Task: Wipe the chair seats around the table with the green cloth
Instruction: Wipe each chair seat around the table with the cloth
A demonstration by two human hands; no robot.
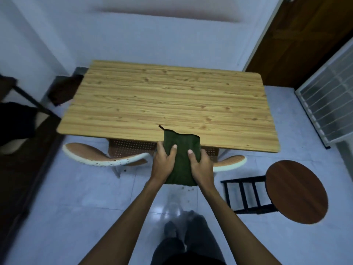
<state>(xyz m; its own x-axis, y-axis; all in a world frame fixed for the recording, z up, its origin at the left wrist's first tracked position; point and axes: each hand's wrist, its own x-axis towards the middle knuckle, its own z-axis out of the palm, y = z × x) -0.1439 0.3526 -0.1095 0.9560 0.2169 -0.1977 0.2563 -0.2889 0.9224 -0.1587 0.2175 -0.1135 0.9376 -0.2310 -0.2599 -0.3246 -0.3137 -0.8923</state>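
Observation:
I hold a dark green cloth in both hands in front of the near edge of the wooden table. My left hand grips its left side and my right hand grips its right side, thumbs on top. Under the cloth stands a chair with a white rim and a brown perforated seat, tucked partly under the table; its curved back spreads left and right of my hands. At the right a round brown wooden stool seat stands on a black frame.
A dark chair sits at the table's far left corner. A brown door and a white grille are at the right. Dark furniture lines the left wall. My legs stand on the pale tiled floor.

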